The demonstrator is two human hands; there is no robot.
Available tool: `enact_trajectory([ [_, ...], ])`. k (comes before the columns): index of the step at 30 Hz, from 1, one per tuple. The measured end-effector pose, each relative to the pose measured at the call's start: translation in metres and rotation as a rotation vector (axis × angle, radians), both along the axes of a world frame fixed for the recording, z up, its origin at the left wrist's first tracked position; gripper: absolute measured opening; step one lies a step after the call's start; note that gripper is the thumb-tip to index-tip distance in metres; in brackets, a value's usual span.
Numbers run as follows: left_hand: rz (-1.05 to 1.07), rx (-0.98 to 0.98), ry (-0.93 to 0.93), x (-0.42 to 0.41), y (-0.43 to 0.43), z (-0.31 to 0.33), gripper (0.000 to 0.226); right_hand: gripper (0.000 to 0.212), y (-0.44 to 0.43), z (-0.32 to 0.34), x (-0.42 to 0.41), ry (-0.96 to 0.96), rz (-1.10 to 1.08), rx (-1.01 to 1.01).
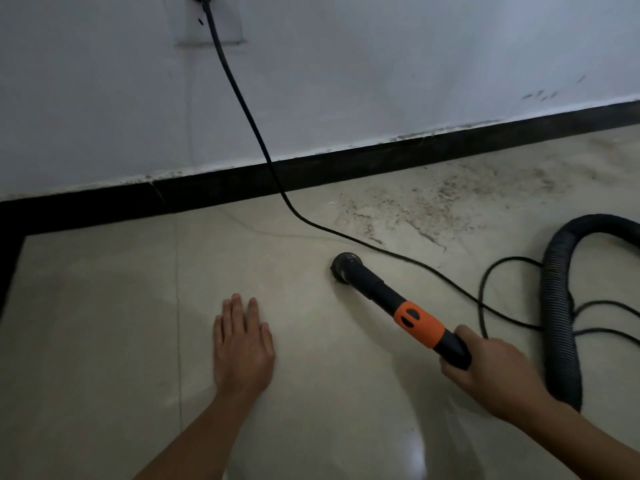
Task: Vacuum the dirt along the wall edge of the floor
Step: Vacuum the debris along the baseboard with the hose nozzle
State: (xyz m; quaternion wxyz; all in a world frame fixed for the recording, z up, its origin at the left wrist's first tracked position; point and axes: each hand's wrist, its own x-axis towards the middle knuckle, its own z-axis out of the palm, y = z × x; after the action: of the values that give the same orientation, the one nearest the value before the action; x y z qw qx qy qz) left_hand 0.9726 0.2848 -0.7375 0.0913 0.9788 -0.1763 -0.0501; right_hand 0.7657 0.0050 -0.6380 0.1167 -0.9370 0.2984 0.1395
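Near right on the floor (104, 306), right hand (485, 368) grips the rear end of the vacuum wand (377, 289), fingers curled round it. Wand is a black tube with one orange band (420, 323) mid-length, angled far-left. It ends in one round black nozzle head (346, 266) that sits on the tile, well apart from the baseboard (311, 171).

Left hand (242, 344) lies flat on the tile left of the nozzle, palm down, fingers straight and close together, holding nothing.

Dirt (433, 202): one wide patch of brown specks, far right of the nozzle, spreading up to the baseboard along the wall (346, 64). More grime on the baseboard's top edge. Nozzle is just short of the patch, not on it.

Counts: two hands, one wand, one nozzle. One ribbed black hose (561, 306) loops at right. One black power cord (259, 133) drops from the wall's top edge, crosses the tile behind the nozzle, and coils near the hose. Wall white, baseboard black, tiles beige and glossy.
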Motion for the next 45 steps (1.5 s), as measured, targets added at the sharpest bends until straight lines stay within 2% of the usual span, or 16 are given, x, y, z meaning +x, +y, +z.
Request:
enact_trajectory([
  [5,-0.005,-0.002,-0.006,-0.001,0.0,0.0,0.065,0.028,-0.029,0.015,-0.051,0.001,-0.197,-0.037],
  [11,-0.007,-0.019,-0.01,0.0,0.001,-0.004,0.063,0.019,-0.051,0.031,-0.061,-0.276,-0.396,0.023],
  [15,-0.009,-0.026,-0.018,0.0,0.002,-0.005,0.062,0.018,-0.068,0.041,-0.073,-0.189,-0.52,0.2],
  [19,-0.009,-0.039,-0.026,-0.001,0.001,-0.004,0.063,0.021,-0.06,0.031,-0.098,-0.051,-0.498,0.115],
  [21,-0.009,-0.039,-0.029,-0.002,0.001,-0.003,0.063,0.021,-0.052,0.026,-0.094,-0.057,-0.476,0.093],
  [29,-0.013,-0.044,-0.022,-0.003,0.002,0.0,0.068,0.025,-0.008,0.016,0.004,-0.073,-0.149,0.089],
  [32,-0.018,-0.044,-0.021,-0.004,0.004,-0.001,0.067,0.021,-0.013,0.018,-0.006,-0.085,-0.194,0.08],
  [35,-0.018,-0.04,-0.022,-0.003,0.004,-0.001,0.065,0.019,-0.036,0.023,-0.053,-0.101,-0.303,0.081],
  [37,-0.024,-0.034,-0.022,-0.003,0.004,-0.002,0.065,0.019,-0.055,0.028,-0.084,-0.093,-0.396,0.182],
  [40,-0.029,-0.034,-0.031,-0.003,0.004,-0.002,0.064,0.017,-0.081,0.035,-0.104,-0.091,-0.551,0.46],
  [45,-0.026,-0.036,-0.034,-0.002,0.004,-0.002,0.062,0.015,-0.097,0.043,-0.081,-0.164,-0.704,0.688],
])
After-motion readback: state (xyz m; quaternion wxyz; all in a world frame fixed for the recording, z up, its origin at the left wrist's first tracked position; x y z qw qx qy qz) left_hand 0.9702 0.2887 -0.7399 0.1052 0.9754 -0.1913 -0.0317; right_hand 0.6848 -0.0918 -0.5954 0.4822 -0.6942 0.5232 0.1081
